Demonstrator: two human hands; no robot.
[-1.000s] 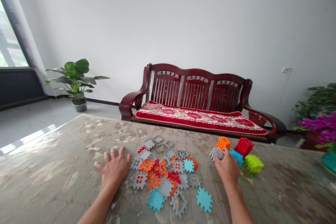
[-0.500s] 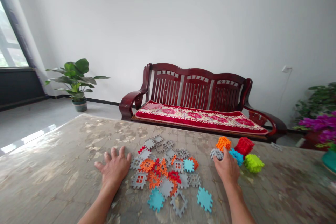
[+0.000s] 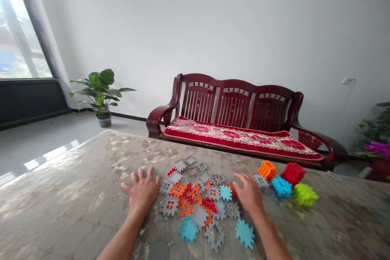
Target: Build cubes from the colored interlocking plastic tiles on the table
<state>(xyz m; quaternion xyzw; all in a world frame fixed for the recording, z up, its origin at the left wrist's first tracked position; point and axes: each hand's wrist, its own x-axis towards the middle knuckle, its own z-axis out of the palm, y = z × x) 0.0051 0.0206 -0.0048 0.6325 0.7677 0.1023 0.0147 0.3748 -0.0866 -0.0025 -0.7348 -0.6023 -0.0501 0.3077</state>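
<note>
Flat interlocking tiles (image 3: 199, 215) in grey, orange, red and light blue lie in a loose heap on the table. My left hand (image 3: 143, 190) rests palm down with fingers spread, just left of the heap. At the heap's right edge is my right hand (image 3: 248, 193), holding nothing, thumb and fingers apart. Right of it, a grey piece (image 3: 261, 182) sits by itself beside several built blocks: an orange one (image 3: 267, 170), a blue one (image 3: 281, 187), a red one (image 3: 293, 174) and a lime green one (image 3: 305, 194).
The table (image 3: 76, 195) has a patterned, shiny cover. Beyond its far edge stands a dark red wooden bench (image 3: 234, 105) with a red floral cushion. A potted plant (image 3: 103, 97) is at the left, purple flowers (image 3: 378, 149) at the right.
My right hand has let go of the grey piece beside the blocks and moved left to the heap. My left hand stays beside the heap. The view has turned slightly left.
</note>
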